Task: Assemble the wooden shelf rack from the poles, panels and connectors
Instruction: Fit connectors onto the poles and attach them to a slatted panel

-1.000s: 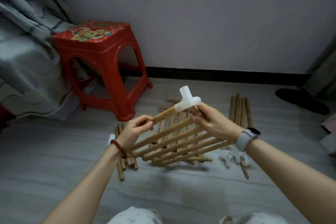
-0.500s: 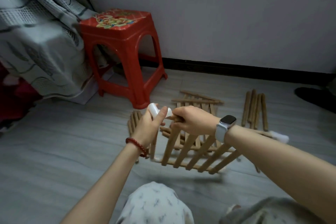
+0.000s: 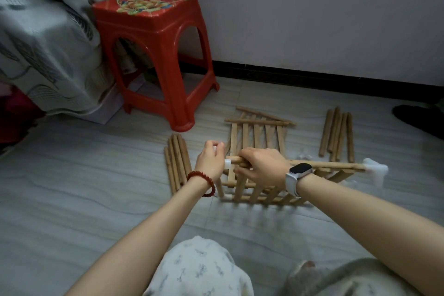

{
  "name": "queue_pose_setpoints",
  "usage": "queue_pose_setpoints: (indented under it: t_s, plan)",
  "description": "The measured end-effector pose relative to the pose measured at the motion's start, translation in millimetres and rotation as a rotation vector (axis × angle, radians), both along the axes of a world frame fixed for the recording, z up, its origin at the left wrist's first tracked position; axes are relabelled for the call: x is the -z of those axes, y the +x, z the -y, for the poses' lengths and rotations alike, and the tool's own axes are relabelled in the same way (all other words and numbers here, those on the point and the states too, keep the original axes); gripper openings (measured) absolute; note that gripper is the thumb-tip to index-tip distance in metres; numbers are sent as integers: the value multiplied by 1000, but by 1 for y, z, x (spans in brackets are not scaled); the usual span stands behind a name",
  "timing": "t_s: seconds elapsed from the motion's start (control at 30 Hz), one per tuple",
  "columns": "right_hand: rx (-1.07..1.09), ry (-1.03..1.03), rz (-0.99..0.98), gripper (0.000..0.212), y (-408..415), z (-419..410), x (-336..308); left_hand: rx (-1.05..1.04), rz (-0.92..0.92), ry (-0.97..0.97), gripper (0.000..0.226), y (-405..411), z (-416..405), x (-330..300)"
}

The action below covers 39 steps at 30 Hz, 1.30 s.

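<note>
Gripping pole (image 3: 324, 165), right hand (image 3: 262, 167), left hand (image 3: 210, 160) perhaps pinching connector (image 3: 227, 165)

A slatted wooden panel (image 3: 262, 190) stands tilted on its lower edge on the floor, just in front of the red stool (image 3: 156, 55) and to its right. Along its raised top edge runs a round wooden pole (image 3: 331, 165), capped at its far right end by a white plastic connector (image 3: 375, 170) and at its left end by another white connector (image 3: 227, 165). A second slatted panel (image 3: 258, 131) lies flat right of the stool's feet. One bundle of loose poles (image 3: 176, 163) lies just in front of the stool; another pole bundle (image 3: 337, 136) lies well to its right.
</note>
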State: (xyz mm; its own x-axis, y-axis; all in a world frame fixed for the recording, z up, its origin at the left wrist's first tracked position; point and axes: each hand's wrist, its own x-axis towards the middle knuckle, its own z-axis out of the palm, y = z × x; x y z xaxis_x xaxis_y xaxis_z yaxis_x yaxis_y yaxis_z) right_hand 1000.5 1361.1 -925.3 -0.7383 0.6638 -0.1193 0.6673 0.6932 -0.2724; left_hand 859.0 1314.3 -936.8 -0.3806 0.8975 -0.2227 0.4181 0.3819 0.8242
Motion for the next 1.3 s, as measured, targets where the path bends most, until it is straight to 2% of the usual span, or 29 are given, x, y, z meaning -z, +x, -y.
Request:
queue_pose_setpoints:
  t_s: [0.2,0.47,0.67,1.0,1.13,1.3]
  plan:
    - [56,100,13,22,-3,-6,8,-54,-191,11,33,-11,-18,6]
    - [37,136,6,32,-1,-5,11,-106,-220,44,30,-10,-26,13]
    - [18,143,22,39,1,-5,12,-91,-309,45,30,-9,-30,15]
    - [41,106,-2,32,3,-3,14,-75,-464,6,34,-7,-20,21]
    - [44,98,-11,35,3,-3,13,-38,-484,24,33,-8,-15,23]
    - [42,57,-33,32,2,-3,12,32,-546,-40,31,-11,-23,14]
